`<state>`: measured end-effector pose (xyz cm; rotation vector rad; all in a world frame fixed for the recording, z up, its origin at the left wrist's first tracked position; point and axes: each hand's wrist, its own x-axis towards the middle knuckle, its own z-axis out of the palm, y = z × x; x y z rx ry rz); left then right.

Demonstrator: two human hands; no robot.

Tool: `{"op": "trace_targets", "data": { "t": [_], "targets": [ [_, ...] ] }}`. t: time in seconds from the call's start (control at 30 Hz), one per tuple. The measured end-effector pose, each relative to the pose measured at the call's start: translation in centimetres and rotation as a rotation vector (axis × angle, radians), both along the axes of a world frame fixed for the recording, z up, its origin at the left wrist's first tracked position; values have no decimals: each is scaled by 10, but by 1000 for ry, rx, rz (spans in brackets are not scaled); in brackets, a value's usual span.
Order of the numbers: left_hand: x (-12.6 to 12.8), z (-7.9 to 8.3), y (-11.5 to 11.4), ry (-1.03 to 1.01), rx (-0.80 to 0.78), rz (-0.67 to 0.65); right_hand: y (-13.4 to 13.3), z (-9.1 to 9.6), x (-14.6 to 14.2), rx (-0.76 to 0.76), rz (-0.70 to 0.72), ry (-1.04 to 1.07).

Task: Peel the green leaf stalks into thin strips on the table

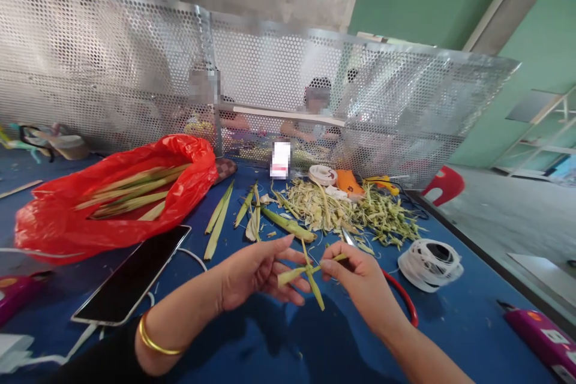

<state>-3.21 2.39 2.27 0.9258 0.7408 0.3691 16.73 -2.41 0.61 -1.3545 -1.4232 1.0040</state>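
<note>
A cross-shaped piece of folded green leaf strips is held above the blue table. My right hand pinches one arm of it between thumb and fingers. My left hand is beside it with the palm turned up and the fingers spread, behind and next to the strips; whether they touch is hard to tell. Just beyond my hands lies a thick green leaf stalk. Scissors with red handles lie partly hidden under my right hand and forearm.
A red plastic bag of long leaves and a phone lie left. Leaf scraps are heaped beyond my hands. A roll of white strip and a purple box lie right. A perforated metal screen stands behind; people sit beyond it.
</note>
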Motion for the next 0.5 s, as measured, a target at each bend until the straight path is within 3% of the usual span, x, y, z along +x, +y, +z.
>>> {"op": "trace_targets", "data": {
  "t": [0.17,0.37,0.5],
  "targets": [
    [4,-4,-3,138,176,-43,-3,3,-5,3,75,-61],
    [22,-19,-16,63,158,170,-4,2,-11,-80,23,9],
    [23,-19,-17,17,168,228,-3,-1,-12,-77,-26,162]
  ]
}}
